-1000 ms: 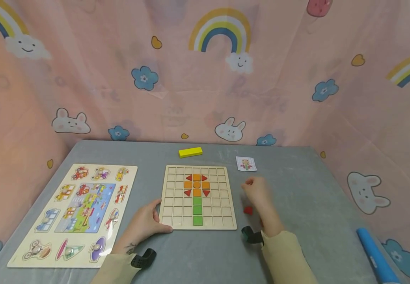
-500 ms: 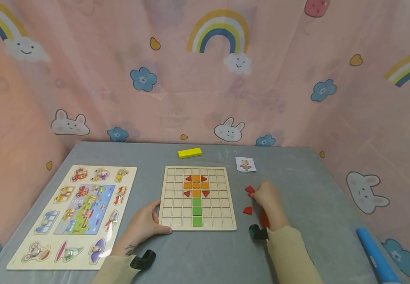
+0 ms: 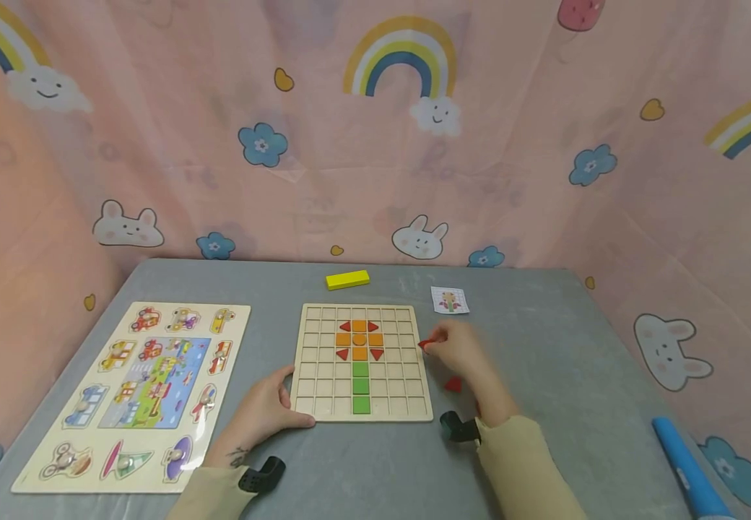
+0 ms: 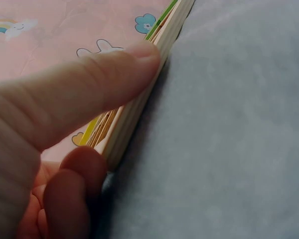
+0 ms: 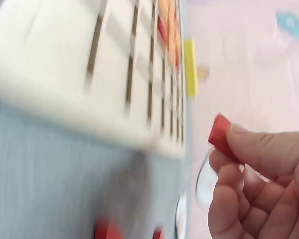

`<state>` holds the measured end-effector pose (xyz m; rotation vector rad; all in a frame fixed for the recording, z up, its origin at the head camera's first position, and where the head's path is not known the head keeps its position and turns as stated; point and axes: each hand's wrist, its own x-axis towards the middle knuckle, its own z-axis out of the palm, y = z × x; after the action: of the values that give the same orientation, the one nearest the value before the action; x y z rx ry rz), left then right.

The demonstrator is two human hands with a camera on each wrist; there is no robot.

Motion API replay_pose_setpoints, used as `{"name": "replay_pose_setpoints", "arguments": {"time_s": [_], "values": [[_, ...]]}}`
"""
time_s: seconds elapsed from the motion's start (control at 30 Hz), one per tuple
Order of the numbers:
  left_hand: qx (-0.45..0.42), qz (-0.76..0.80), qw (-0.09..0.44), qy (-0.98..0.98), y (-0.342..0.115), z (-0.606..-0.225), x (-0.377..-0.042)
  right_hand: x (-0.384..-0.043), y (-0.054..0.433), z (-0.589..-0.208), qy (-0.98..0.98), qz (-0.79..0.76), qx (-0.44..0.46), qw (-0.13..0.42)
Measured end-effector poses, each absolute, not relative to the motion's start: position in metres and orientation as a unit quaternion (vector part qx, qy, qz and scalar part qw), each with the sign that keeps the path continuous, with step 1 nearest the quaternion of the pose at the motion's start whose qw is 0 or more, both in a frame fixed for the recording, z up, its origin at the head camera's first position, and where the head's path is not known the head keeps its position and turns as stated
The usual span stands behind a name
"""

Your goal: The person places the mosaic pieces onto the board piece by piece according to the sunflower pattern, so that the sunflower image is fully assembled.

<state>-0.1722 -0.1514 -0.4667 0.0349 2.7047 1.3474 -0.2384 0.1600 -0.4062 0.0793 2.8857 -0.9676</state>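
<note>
The wooden grid board (image 3: 403, 402) lies on the table before me. My left hand (image 3: 263, 406) holds its near left corner, thumb (image 4: 114, 74) along the front edge and fingers at the left side. Orange pieces (image 3: 359, 354) form a cross on the grid, with red triangles (image 3: 377, 354) at its corners. Green squares (image 3: 361, 387) run in a column below. My right hand (image 3: 461, 352) pinches a small red block (image 5: 221, 133) between thumb and finger, beside the board's right edge. Another red block (image 3: 453, 384) lies on the table under the right hand.
A small pattern card (image 3: 450, 300) lies behind the right hand. Beyond the board is a yellow bar (image 3: 347, 280). A knobbed picture puzzle (image 3: 141, 375) takes up the table's left side. At the far right is a blue cylindrical object (image 3: 687, 466). A printed curtain (image 3: 323, 195) hangs behind.
My right hand went back to the red blocks on the table, then came left towards the board with one red block pinched. The left hand has stayed at the board's corner.
</note>
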Motion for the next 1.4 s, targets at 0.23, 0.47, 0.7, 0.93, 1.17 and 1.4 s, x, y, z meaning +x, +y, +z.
{"name": "replay_pose_setpoints", "arguments": {"time_s": [0.23, 0.47, 0.7, 0.93, 1.17, 1.4], "values": [[0.010, 0.443, 0.060, 0.895, -0.151, -0.466, -0.172, -0.236, 0.114, -0.409, 0.929, -0.343, -0.097, 0.096], [0.009, 0.442, 0.062, 0.895, -0.151, -0.466, -0.173, -0.235, 0.097, -0.417, 0.941, -0.294, -0.122, 0.117], [0.012, 0.441, 0.058, 0.896, -0.152, -0.467, -0.173, -0.235, 0.093, -0.420, 0.941, -0.294, -0.111, 0.125], [0.014, 0.440, 0.055, 0.896, -0.152, -0.467, -0.173, -0.234, 0.091, -0.423, 0.947, -0.278, -0.110, 0.115], [0.017, 0.439, 0.053, 0.897, -0.151, -0.466, -0.173, -0.239, 0.108, -0.415, 0.957, -0.275, -0.071, 0.062], [0.014, 0.440, 0.055, 0.896, -0.152, -0.466, -0.173, -0.254, 0.159, -0.410, 0.970, -0.229, 0.075, 0.016]]}}
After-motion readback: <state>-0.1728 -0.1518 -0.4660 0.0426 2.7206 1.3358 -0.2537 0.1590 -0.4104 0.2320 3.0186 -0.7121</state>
